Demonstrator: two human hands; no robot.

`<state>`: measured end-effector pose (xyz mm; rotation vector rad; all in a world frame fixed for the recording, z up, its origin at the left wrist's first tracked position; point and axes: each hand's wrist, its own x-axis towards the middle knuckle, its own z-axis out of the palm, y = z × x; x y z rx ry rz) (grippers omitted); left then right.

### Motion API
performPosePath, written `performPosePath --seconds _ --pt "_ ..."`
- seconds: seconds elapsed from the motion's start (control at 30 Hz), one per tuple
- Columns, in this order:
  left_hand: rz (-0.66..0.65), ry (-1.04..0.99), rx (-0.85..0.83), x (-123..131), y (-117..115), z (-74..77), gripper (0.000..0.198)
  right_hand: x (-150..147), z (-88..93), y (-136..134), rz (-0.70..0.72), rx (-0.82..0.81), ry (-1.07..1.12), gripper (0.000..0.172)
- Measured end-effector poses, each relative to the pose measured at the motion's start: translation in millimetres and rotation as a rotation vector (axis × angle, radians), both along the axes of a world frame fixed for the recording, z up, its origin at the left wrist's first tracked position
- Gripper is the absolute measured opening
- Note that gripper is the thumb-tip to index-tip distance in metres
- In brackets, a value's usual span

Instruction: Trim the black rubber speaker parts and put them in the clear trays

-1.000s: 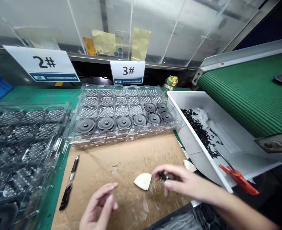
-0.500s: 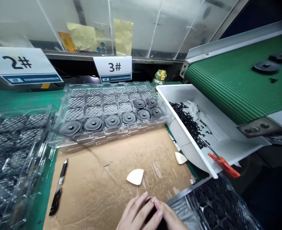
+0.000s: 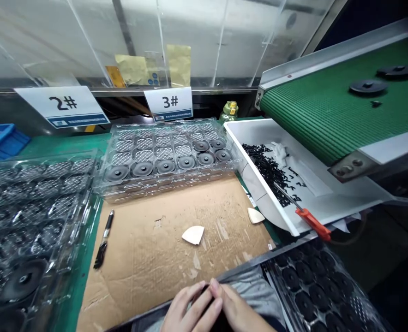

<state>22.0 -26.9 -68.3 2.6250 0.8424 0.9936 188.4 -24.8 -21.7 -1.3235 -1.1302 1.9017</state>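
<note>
My left hand (image 3: 186, 311) and my right hand (image 3: 240, 311) are pressed together at the bottom edge of the view, just past the near edge of the cardboard sheet (image 3: 148, 249). Their fingers close round a small dark part (image 3: 209, 302) that is mostly hidden. A cream fan-shaped piece (image 3: 193, 234) lies on the cardboard ahead of my hands, with a second one (image 3: 255, 216) at the sheet's right edge. Further back stands a clear blister tray (image 3: 169, 154) with several black discs along its front row and right side.
A black pen (image 3: 103, 240) lies at the cardboard's left edge. Stacked clear trays (image 3: 27, 216) stand on the left. A white bin (image 3: 315, 203) of small black parts with red-handled snips (image 3: 311, 220) sits to the right, below a green conveyor (image 3: 332, 108) carrying black discs. A tray of discs (image 3: 315, 290) is bottom right.
My hands came together and drew back toward me off the cardboard, closing on the dark part. The view shifted to the right and then tilted down slightly.
</note>
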Motion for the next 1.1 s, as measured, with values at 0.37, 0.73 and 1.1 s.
performPosePath --seconds 0.37,0.73,1.1 --pt "0.043 -0.311 -0.445 -10 -11 27.4 0.063 3 -6.4 13 0.246 0.285 -0.215 0.074" --pt "0.173 -1.665 -1.65 -33 3 54.1 0.048 -8 -61.0 79 0.073 0.722 -0.791 0.039" --pt "0.277 -1.684 -1.598 -34 15 51.4 0.054 -19 -47.1 59 0.072 0.864 -0.667 0.024"
